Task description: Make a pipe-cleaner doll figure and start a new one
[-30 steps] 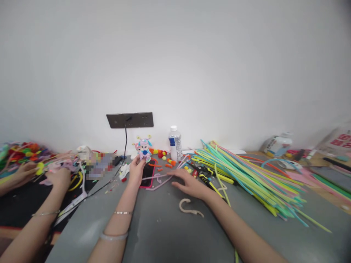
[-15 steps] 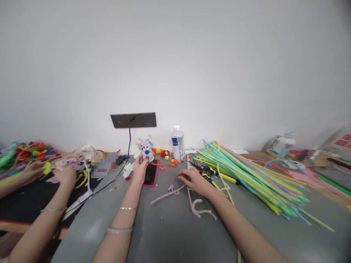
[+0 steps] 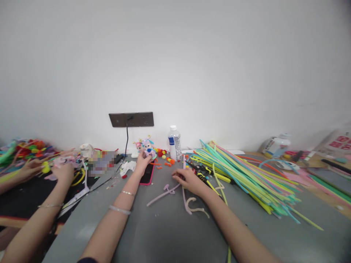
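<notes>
My left hand (image 3: 142, 163) holds a small pink and blue pipe-cleaner figure (image 3: 149, 147) upright near the wall, above a phone in a pink case (image 3: 147, 175). My right hand (image 3: 189, 181) rests on the grey table (image 3: 170, 233) with its fingers closed on a pale pink pipe cleaner (image 3: 184, 195). A bent lilac pipe cleaner (image 3: 161, 193) lies just left of that hand. A curled cream piece (image 3: 197, 209) lies just in front of it.
A big pile of neon pipe cleaners (image 3: 246, 175) fills the right. Yellow-handled pliers (image 3: 204, 174), a water bottle (image 3: 174, 143) and orange scraps (image 3: 168, 160) sit near the wall. Another person's hands (image 3: 61, 171) work at the left by colourful pieces (image 3: 24, 149).
My right hand went from lying flat to gripping the pale pink pipe cleaner and drew it nearer. The lilac piece slid toward me. My left hand lifted the figure slightly toward the wall.
</notes>
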`<act>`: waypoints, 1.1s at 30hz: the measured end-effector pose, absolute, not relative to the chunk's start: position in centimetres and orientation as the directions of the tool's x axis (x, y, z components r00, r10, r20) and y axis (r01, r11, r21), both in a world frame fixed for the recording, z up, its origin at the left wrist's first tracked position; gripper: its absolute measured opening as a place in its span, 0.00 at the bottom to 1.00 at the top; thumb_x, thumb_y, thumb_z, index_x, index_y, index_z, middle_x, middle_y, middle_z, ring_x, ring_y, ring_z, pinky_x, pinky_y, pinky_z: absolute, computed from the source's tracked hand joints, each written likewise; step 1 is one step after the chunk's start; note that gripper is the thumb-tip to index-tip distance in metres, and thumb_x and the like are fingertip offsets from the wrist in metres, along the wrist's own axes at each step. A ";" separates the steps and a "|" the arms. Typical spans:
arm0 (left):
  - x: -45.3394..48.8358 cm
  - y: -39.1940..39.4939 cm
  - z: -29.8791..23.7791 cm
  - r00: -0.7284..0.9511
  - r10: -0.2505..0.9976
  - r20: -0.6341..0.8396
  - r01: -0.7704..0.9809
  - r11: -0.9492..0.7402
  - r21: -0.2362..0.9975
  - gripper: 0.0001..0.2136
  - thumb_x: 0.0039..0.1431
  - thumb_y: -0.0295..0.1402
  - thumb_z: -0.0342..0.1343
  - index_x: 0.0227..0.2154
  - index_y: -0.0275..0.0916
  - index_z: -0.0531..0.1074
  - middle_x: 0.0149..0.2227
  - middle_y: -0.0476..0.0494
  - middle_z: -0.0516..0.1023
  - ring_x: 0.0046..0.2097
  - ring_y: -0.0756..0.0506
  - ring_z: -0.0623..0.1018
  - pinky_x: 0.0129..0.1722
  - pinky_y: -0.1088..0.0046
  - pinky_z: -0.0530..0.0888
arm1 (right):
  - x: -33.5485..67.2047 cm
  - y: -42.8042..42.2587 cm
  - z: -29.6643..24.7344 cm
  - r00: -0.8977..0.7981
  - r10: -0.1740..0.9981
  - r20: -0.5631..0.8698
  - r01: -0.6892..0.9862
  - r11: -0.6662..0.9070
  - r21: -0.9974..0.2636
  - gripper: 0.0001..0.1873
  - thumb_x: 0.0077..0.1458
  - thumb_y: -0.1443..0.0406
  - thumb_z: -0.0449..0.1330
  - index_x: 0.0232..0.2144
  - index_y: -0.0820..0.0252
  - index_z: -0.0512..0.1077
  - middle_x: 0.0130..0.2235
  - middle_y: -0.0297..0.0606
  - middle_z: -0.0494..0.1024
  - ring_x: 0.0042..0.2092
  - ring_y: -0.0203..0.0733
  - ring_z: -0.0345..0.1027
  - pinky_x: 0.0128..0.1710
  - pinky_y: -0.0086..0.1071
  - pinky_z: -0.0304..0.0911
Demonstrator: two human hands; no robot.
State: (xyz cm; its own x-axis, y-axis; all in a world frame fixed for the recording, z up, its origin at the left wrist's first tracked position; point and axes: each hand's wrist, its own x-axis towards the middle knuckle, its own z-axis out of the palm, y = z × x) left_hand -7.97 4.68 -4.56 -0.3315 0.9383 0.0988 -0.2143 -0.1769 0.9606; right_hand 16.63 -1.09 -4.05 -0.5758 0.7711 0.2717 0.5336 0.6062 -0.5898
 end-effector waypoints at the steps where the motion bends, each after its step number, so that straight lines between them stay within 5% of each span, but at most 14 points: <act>1: -8.0 5.0 -4.6 -0.331 0.938 0.100 -0.198 -0.173 0.965 0.24 0.37 0.27 0.69 0.41 0.39 0.70 0.43 0.40 0.78 0.40 0.43 0.80 0.35 0.70 0.78 | 16.6 -1.1 -4.0 -0.578 0.770 0.270 0.532 0.607 -0.590 0.11 0.63 0.62 0.55 0.38 0.59 0.75 0.31 0.37 0.79 0.33 0.40 0.68 0.44 0.38 0.60; 6: -8.3 7.0 -4.5 -0.318 0.940 0.125 -0.080 -0.158 0.984 0.26 0.39 0.28 0.70 0.43 0.38 0.68 0.42 0.38 0.78 0.35 0.44 0.80 0.34 0.69 0.78 | 16.6 -0.9 -4.1 -0.603 0.754 0.261 0.512 0.617 -0.598 0.09 0.62 0.63 0.56 0.38 0.60 0.75 0.27 0.34 0.76 0.30 0.38 0.67 0.39 0.34 0.59; 16: -9.1 9.0 -4.7 -0.252 0.942 0.222 0.288 -0.146 0.946 0.23 0.41 0.23 0.64 0.43 0.36 0.66 0.34 0.45 0.78 0.39 0.43 0.80 0.46 0.62 0.75 | 16.6 -0.7 -4.3 -0.611 0.750 0.255 0.504 0.616 -0.605 0.09 0.63 0.62 0.56 0.40 0.59 0.75 0.28 0.34 0.77 0.30 0.38 0.68 0.40 0.33 0.59; 33: -10.4 9.0 -5.1 -0.113 0.943 0.311 0.689 -0.151 0.709 0.28 0.47 0.26 0.61 0.53 0.37 0.60 0.47 0.37 0.79 0.38 0.43 0.80 0.45 0.62 0.74 | 16.6 -0.7 -4.0 -0.613 0.759 0.221 0.536 0.605 -0.589 0.09 0.63 0.63 0.57 0.41 0.60 0.74 0.28 0.35 0.77 0.31 0.39 0.69 0.43 0.35 0.57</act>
